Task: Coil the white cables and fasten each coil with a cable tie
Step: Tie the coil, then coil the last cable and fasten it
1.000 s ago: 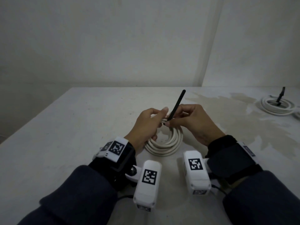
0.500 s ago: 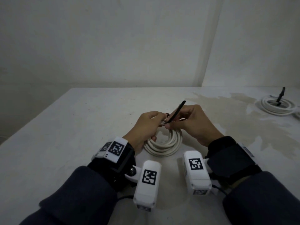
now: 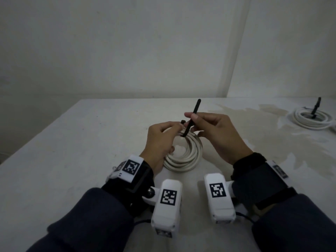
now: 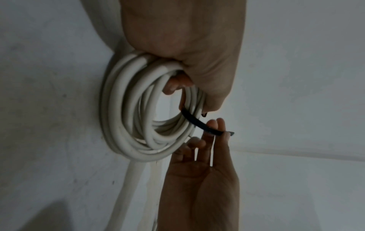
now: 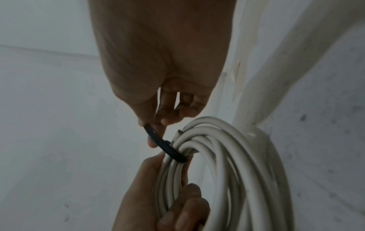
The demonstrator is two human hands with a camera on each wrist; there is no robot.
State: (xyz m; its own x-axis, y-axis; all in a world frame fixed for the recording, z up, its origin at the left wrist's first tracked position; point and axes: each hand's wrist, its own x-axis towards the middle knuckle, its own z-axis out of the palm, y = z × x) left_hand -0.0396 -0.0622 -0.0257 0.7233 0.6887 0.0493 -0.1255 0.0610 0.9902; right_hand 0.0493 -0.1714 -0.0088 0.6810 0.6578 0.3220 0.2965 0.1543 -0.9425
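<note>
fastening step, white cable coil (image 3: 183, 157) on table (image 3: 72, 151): left hand (image 3: 161, 137) gripping coil's far side, right hand (image 3: 216, 131) pinching black cable tie (image 3: 190, 118) looped there; next, likely tail pulled snug; tied coil (image 3: 309, 119) well right.

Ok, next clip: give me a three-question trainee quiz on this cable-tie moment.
1. Which hand pinches the black cable tie?
2. True or false: the left hand rests flat on the table, touching nothing else.
3. How many white coils are on the table: A one, B two, C four?

Key
1. The right hand; its fingers pinch the strap, whose tip points up and away.
2. False; its fingers curl round the near coil beside the strap.
3. B; the near coil and a second coil far right, with a black tie sticking up from it.
</note>
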